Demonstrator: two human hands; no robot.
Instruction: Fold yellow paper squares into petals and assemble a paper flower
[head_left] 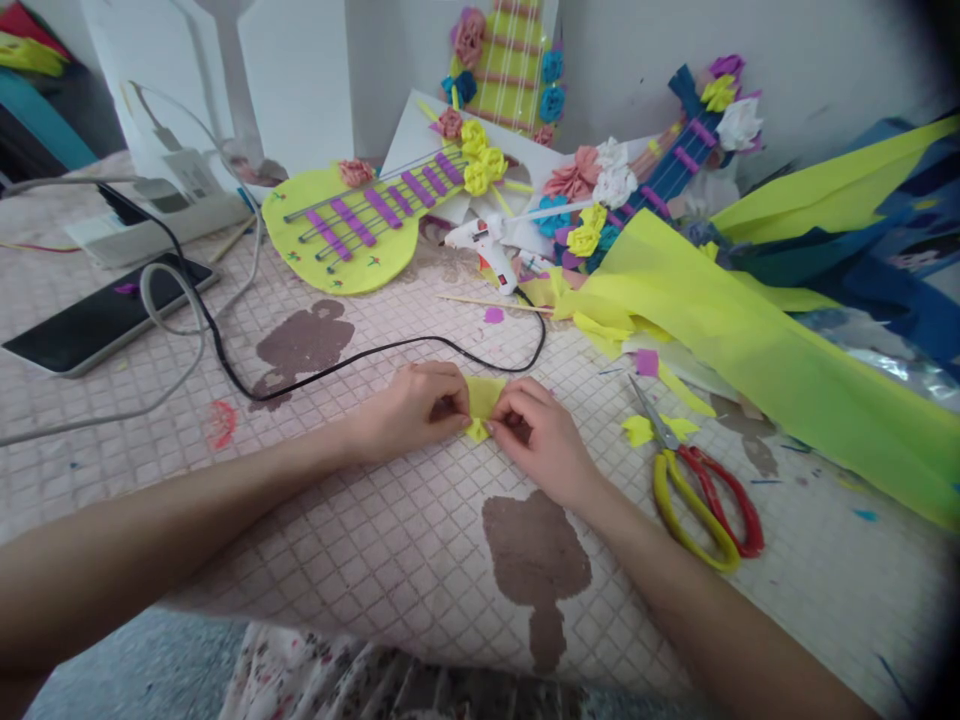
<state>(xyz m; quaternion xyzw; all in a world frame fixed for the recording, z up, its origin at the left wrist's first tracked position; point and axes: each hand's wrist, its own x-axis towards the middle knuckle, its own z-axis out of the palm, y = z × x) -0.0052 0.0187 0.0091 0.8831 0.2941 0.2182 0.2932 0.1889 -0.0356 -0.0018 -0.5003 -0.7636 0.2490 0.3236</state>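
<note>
Between my two hands is a small piece of yellow crepe paper (486,396), its near edge folded or gathered into a little peak. My left hand (420,408) pinches its left side with thumb and fingers. On the right side, my right hand (536,432) pinches the same piece. Both hands are close together just above the patterned tablecloth (390,560). Right of my right hand lie scissors (686,470) with one yellow and one red handle, their blades over small yellow scraps (637,430).
Behind my hands, a white glue gun (491,250) trails a black cable (360,350) across the table. A yellow paper guitar (352,235) lies at the back. Long yellow crepe paper (750,340) spreads over the right side. A phone (105,310) and power strip (165,220) are at left.
</note>
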